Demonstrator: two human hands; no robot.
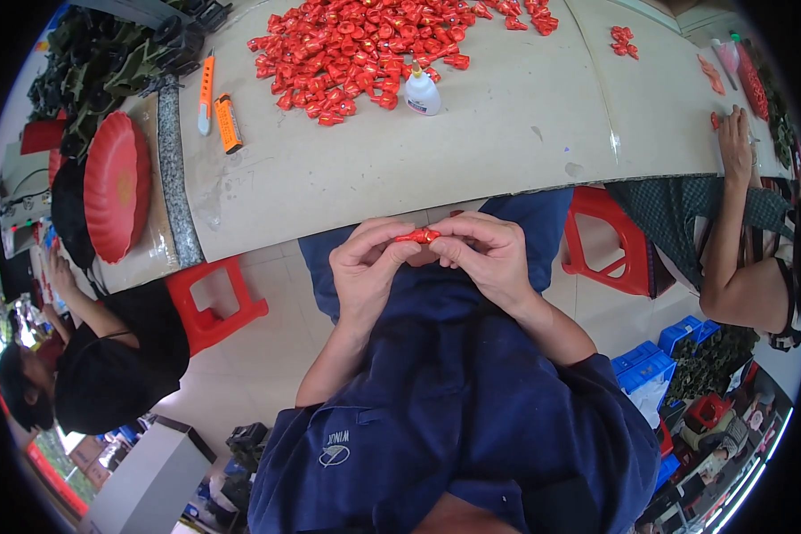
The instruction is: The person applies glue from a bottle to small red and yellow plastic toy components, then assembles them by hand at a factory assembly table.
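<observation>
Above my lap, just off the table's near edge, a small glossy red plastic part (418,237) is pinched between both hands. My left hand (370,265) grips its left end with thumb and forefinger. At its right end, my right hand (489,254) closes thumb and fingers on it, next to a small gold-coloured spot. The fingertips cover much of the part. A large pile of similar red parts (356,53) lies on the far side of the table, with a white glue bottle (422,93) standing at its near edge.
On the table (329,182) at left lie an orange utility knife (206,93) and an orange-black blade case (229,125). A red scalloped tray (117,187) is beyond the left edge. Co-workers sit on both sides; one's hand (736,142) rests at right. Red stools (212,303) flank me.
</observation>
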